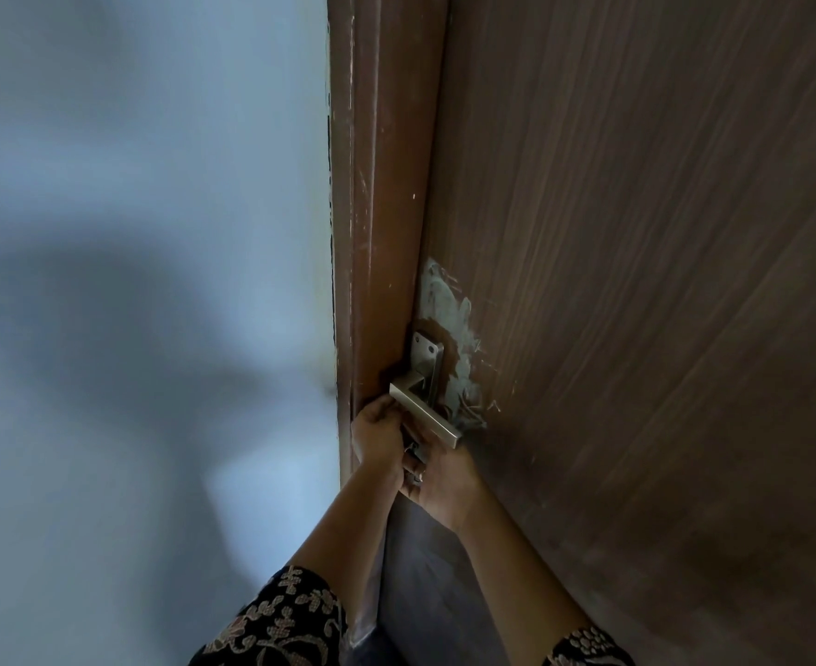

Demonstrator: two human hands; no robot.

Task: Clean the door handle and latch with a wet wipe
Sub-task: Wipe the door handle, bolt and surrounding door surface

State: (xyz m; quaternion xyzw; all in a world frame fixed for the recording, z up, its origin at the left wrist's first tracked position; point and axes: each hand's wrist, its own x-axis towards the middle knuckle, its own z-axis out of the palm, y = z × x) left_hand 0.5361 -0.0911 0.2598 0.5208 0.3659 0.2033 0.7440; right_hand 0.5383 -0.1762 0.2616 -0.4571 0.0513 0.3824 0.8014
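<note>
Nearest us, our patterned black sleeves (276, 622) lead up to both hands, pressed together under the brushed square steel lever handle (425, 413). The left hand (377, 437) curls at its 8 o'clock; the right hand (444, 478) at 6 o'clock seems to pinch something small (the wipe, perhaps; too dim to tell). We judge the underside wipe is underway; next comes the latch plate (426, 355) at 12 o'clock, against the brown wooden door (637, 281).

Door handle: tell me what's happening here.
A person stands close to a brown door, both arms reaching up to the metal handle. The left hand is by the door edge just under the lever, and the right hand is below it. Something small sits between the hands, too dark to identify. Pale smears mark the door around the handle plate. No wipe is clearly visible.
</note>
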